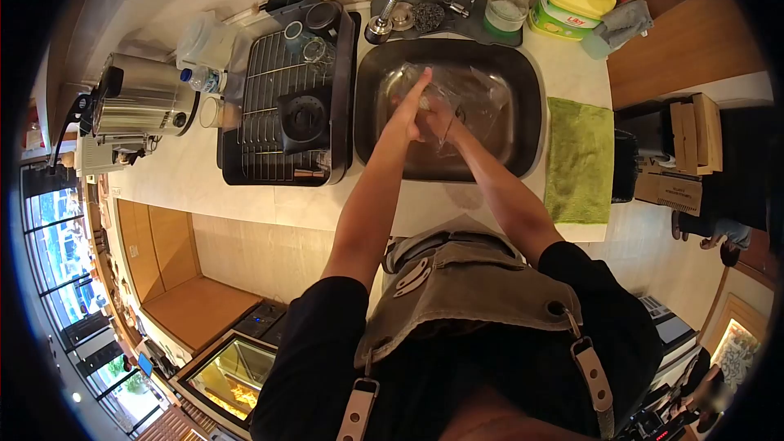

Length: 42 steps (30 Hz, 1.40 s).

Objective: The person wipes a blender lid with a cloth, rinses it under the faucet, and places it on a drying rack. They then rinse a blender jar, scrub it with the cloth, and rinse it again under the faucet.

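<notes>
The table [204, 171] carries a steel sink [523, 82] at its far edge, a dish rack [286, 139] just left of it. Over the basin I hold a clear plastic bag [478, 98]: my left hand [412, 102] flat with fingers pressed together, my right hand [441, 122] pinching the bag.

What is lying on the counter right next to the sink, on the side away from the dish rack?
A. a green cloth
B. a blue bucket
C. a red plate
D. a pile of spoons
A: a green cloth lies flat on the counter beside the sink, on the far side from the dish rack.
</notes>
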Each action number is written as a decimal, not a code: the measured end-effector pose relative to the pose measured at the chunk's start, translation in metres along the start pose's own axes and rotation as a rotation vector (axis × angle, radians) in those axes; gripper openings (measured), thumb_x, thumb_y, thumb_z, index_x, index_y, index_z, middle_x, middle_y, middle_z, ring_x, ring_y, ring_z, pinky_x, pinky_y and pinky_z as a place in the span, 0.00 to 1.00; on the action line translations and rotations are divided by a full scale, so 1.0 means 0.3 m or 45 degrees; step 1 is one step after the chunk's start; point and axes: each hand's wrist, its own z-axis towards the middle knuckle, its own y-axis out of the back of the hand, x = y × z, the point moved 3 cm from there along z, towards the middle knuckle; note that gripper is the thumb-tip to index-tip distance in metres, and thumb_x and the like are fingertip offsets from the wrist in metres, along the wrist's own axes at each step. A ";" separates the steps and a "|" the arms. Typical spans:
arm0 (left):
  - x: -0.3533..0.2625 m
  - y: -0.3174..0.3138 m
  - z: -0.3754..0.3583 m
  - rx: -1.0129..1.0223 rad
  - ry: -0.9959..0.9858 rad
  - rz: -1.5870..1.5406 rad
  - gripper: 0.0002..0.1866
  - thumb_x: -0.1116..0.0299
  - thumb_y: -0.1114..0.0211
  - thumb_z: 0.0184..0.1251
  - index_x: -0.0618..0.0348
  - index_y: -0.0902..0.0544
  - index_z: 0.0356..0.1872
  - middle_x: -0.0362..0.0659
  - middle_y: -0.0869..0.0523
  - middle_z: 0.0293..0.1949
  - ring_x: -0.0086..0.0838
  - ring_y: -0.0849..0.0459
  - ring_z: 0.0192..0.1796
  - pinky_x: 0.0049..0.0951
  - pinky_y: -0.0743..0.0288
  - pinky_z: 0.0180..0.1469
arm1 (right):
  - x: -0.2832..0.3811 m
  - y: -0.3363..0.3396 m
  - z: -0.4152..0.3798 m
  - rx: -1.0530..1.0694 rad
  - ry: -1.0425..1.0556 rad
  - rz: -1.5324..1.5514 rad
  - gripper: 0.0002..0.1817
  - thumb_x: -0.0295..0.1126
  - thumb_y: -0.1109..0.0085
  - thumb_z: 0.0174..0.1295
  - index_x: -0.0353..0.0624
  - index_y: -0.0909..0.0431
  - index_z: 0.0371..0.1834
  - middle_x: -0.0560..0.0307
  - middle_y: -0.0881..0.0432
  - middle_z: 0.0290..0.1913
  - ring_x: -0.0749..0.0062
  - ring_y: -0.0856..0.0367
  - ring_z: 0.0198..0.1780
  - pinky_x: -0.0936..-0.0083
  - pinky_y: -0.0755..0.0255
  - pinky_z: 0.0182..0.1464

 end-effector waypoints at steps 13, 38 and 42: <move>0.130 -0.097 -0.092 0.358 -0.288 -0.304 0.43 0.35 0.37 0.53 0.52 0.27 0.66 0.49 0.23 0.62 0.44 0.25 0.63 0.56 0.32 0.63 | -0.055 0.043 -0.026 -0.040 -0.668 0.809 0.26 0.45 0.35 0.63 0.35 0.23 0.56 0.49 0.18 0.50 0.61 0.18 0.49 0.57 0.22 0.43; 0.004 -0.048 -0.108 -0.064 -0.687 0.140 0.71 0.42 0.17 0.42 0.49 0.62 0.78 0.59 0.33 0.68 0.50 0.31 0.68 0.53 0.35 0.66 | -0.157 -0.029 0.041 0.219 0.400 0.322 0.25 0.39 0.40 0.67 0.44 0.27 0.65 0.40 0.22 0.61 0.51 0.22 0.63 0.46 0.29 0.62; 0.027 -0.029 -0.032 0.305 -0.286 -0.140 0.63 0.30 0.26 0.43 0.50 0.47 0.77 0.60 0.30 0.66 0.54 0.29 0.67 0.57 0.31 0.63 | -0.177 0.023 0.055 0.454 -0.101 0.846 0.23 0.30 0.40 0.65 0.45 0.29 0.63 0.52 0.21 0.54 0.60 0.20 0.54 0.67 0.26 0.56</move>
